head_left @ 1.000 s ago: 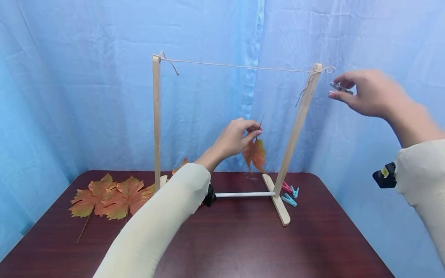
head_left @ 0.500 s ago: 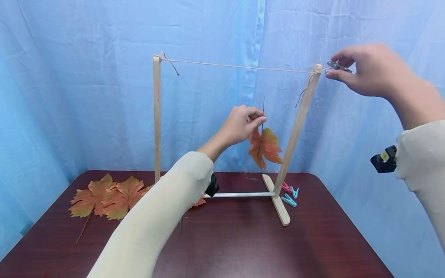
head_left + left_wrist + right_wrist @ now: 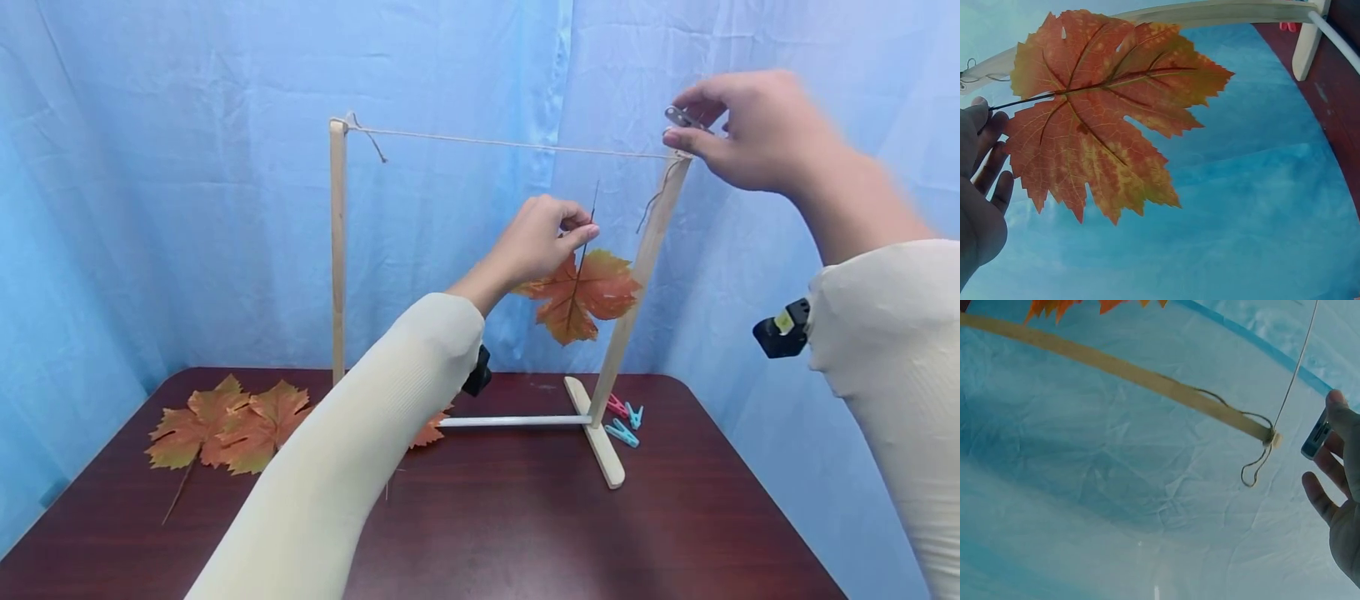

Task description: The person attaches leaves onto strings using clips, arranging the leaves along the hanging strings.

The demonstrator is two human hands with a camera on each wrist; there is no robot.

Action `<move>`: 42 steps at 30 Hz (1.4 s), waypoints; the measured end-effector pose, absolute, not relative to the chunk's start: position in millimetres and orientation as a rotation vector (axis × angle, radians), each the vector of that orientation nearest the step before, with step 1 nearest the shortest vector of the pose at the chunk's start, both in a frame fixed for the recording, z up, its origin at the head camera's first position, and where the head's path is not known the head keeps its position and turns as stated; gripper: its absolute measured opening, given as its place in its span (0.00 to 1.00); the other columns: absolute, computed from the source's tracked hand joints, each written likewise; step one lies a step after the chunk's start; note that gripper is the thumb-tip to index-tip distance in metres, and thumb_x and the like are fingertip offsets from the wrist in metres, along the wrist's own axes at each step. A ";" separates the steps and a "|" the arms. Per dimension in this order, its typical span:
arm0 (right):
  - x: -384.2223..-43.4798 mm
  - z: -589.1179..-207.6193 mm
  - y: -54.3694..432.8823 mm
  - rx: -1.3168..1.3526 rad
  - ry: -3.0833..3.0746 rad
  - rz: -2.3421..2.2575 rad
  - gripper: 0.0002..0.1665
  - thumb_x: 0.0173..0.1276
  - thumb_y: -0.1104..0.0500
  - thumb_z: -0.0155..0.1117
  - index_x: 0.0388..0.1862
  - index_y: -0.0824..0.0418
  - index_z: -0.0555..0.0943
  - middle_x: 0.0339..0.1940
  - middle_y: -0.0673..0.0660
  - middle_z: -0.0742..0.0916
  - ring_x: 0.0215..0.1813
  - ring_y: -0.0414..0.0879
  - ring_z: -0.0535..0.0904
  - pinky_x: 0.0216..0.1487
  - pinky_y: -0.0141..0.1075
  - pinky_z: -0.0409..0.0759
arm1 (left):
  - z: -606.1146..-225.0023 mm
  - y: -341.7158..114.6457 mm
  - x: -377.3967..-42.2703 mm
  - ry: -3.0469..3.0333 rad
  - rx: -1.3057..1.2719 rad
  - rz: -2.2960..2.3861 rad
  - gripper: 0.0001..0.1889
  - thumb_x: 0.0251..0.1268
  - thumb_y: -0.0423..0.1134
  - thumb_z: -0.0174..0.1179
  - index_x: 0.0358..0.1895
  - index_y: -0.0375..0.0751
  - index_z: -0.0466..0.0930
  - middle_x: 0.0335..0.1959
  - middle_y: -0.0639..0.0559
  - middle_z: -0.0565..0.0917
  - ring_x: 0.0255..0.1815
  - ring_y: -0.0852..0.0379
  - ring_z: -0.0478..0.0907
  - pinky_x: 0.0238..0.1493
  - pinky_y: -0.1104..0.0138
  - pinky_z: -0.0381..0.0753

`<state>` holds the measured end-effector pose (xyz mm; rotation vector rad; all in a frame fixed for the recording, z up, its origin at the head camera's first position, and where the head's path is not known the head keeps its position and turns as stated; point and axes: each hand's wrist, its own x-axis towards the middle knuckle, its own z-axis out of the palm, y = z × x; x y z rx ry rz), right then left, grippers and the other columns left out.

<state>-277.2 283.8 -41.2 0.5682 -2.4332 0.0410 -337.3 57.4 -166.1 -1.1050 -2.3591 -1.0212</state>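
Observation:
My left hand pinches the dark stem of an orange-red maple leaf, which hangs blade down in front of the right post, below the string. The left wrist view shows the whole leaf with its green-tinged edges and the fingers at the stem. Up at the top of the right post, my right hand holds a small grey clothespin between thumb and fingers. In the right wrist view the clothespin is beside the knotted end of the string, apart from it.
More maple leaves lie on the left of the dark red table, partly behind my left sleeve. Pink and blue clothespins lie right of the stand's wooden foot. A white rod joins the posts low down; blue curtains hang behind.
My left hand has risen and moved right with the leaf, whose face has turned more towards the head view. My right hand has gone up and left with the clothespin, over the post's top.

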 end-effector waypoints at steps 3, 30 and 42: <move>-279.0 -40.8 276.5 0.555 -2.428 0.066 0.26 0.79 0.52 0.60 0.67 0.68 0.77 0.54 0.71 0.84 0.56 0.65 0.78 0.51 0.56 0.76 | -161.3 60.5 -338.1 -2.389 -1.071 -1.020 0.13 0.78 0.46 0.58 0.51 0.44 0.88 0.45 0.56 0.88 0.51 0.62 0.81 0.53 0.72 0.77; -302.7 -57.4 240.9 0.539 -2.322 0.636 0.25 0.78 0.51 0.60 0.69 0.59 0.78 0.57 0.62 0.86 0.55 0.43 0.83 0.60 0.34 0.80 | -154.8 72.7 -339.3 -2.400 -0.971 -1.193 0.14 0.79 0.46 0.55 0.50 0.43 0.86 0.39 0.55 0.86 0.38 0.60 0.79 0.42 0.71 0.78; -302.8 -54.7 234.2 0.582 -2.215 1.207 0.12 0.75 0.60 0.64 0.54 0.59 0.79 0.42 0.49 0.84 0.42 0.41 0.85 0.49 0.27 0.80 | -151.8 74.8 -338.7 -2.371 -0.944 -1.256 0.13 0.78 0.46 0.56 0.48 0.43 0.86 0.37 0.54 0.86 0.34 0.58 0.77 0.39 0.70 0.77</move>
